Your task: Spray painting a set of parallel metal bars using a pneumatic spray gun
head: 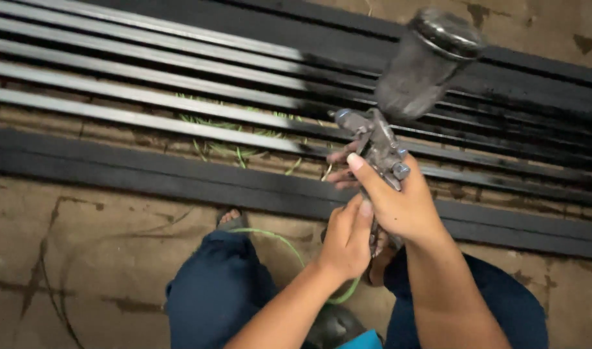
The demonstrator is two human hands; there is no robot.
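1. Head view: your right hand (402, 210) is clamped round the spray gun (377, 145) handle, fingers on the trigger.
2. Your left hand (344, 242) closes on the handle's base, steadying.
3. Nozzle faces the metal bars (147, 97) on the floor (83, 258), cup (425, 61) upright above.

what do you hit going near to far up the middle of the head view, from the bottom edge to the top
dark blue trouser legs → left hand → right hand → spray gun body → spray gun cup → black-painted metal bars → concrete floor
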